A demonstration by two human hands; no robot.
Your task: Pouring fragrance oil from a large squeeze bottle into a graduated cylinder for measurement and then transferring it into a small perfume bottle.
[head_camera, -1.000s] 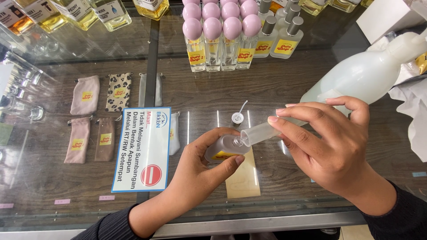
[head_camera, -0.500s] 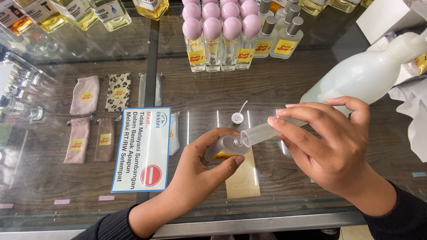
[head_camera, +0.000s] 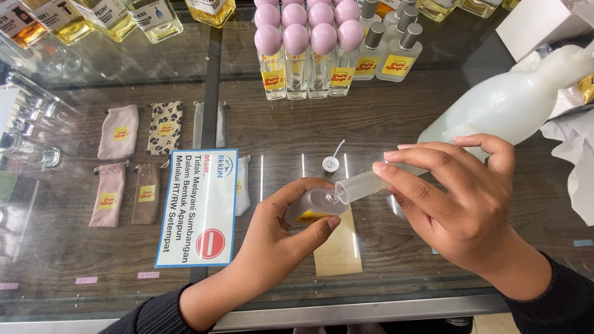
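My left hand [head_camera: 281, 238] grips a small clear bottle [head_camera: 309, 207] with a yellow label, tilted with its open neck pointing right. My right hand [head_camera: 461, 207] holds a large frosted white plastic bottle [head_camera: 507, 105] by its clear nozzle [head_camera: 362, 185], and the nozzle tip meets the small bottle's neck. Both hands hover over a glass counter [head_camera: 371, 130]. A small white spray pump [head_camera: 331, 162] with its thin tube lies on the glass just behind the bottles.
Rows of clear bottles with pink round caps [head_camera: 297, 52] and silver caps [head_camera: 390, 49] stand at the back. A blue-bordered printed sign [head_camera: 201, 207] lies left of my hand. Small fabric pouches [head_camera: 133, 161] show under the glass. White paper [head_camera: 572, 154] sits at right.
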